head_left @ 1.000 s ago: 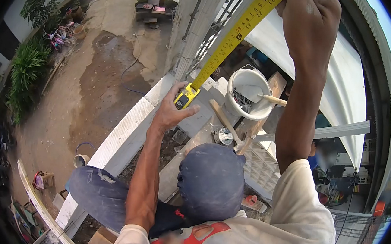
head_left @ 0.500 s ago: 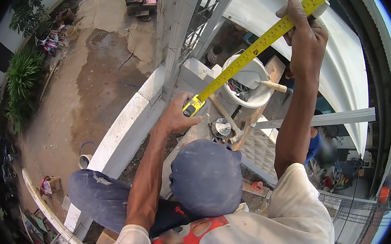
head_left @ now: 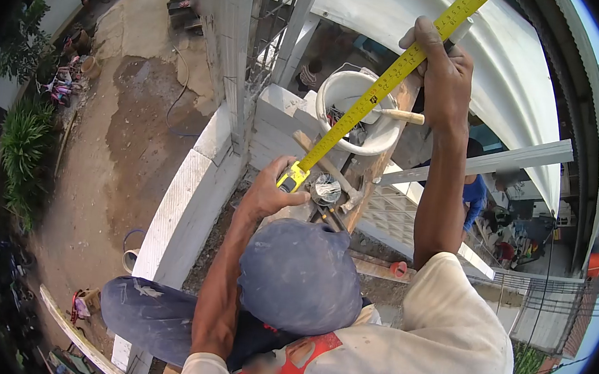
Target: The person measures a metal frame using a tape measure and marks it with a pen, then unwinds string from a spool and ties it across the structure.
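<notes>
My left hand point(head_left: 271, 190) grips the yellow and black case of a tape measure point(head_left: 293, 177), thumb stretched along below it. From the case the yellow blade point(head_left: 363, 107) runs out up and to the right, past the top edge of the view. Raised high, my right hand point(head_left: 442, 64) pinches the blade between thumb and fingers. A pale-ended, marker-like stick point(head_left: 460, 33) also sits in that hand. Beneath the blade stands a white bucket point(head_left: 382, 139) with a wooden-handled trowel point(head_left: 400, 115) across it. A hammer point(head_left: 336, 174) lies nearby, beside a small round container point(head_left: 326, 189).
A low white block wall point(head_left: 176, 212) curves along my left, meeting a pale column point(head_left: 224, 52). A light beam point(head_left: 487, 163) crosses at right, near a person in a blue top point(head_left: 474, 199). A wooden plank point(head_left: 379, 167) lies under the bucket. Rounded blue-grey cloth point(head_left: 302, 276) fills the lower middle.
The view has shifted, so the bucket, column and right hand appear farther left. Both hands keep their hold, and the blade stays stretched between them.
</notes>
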`<action>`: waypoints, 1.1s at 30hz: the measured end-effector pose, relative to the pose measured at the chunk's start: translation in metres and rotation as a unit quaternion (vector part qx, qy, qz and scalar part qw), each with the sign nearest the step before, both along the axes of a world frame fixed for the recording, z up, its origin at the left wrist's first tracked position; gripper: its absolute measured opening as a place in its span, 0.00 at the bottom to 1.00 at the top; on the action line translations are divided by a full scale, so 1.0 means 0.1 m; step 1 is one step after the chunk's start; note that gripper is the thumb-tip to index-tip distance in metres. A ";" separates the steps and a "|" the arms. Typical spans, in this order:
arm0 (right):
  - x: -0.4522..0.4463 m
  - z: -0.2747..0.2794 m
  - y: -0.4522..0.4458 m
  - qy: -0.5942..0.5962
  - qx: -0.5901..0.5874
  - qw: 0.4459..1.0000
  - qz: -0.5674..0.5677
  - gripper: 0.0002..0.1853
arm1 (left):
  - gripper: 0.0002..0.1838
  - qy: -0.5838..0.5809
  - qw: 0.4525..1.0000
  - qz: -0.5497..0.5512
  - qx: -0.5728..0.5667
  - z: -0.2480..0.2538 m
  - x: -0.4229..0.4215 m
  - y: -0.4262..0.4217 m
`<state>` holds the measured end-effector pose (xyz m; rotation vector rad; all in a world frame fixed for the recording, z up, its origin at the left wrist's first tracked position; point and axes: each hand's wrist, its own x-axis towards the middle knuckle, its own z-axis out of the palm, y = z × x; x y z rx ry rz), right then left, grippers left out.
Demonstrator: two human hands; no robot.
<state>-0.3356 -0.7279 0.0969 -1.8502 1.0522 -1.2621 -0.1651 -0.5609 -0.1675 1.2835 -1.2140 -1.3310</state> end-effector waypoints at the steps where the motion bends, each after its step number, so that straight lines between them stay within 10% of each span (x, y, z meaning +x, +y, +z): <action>1: 0.03 -0.12 0.09 0.011 0.034 0.999 0.021 0.26 | 0.45 -0.002 1.000 0.014 0.008 0.02 -0.01 0.01; 9: 0.15 -1.74 0.64 0.154 0.138 0.967 0.147 0.22 | 0.37 0.040 0.996 0.065 0.053 0.07 0.07 -0.04; 23: 0.19 -2.39 0.91 0.080 0.257 0.961 0.068 0.14 | 0.40 -0.033 0.994 0.089 0.054 -0.07 0.06 -0.01; 30: 0.05 -2.44 1.01 0.087 0.285 0.952 0.075 0.30 | 0.35 -0.022 0.990 0.099 0.095 -0.18 0.05 0.02; 33: 0.03 -2.44 1.06 0.102 0.290 0.940 0.149 0.41 | 0.27 0.324 0.919 0.161 0.159 -0.19 0.00 0.01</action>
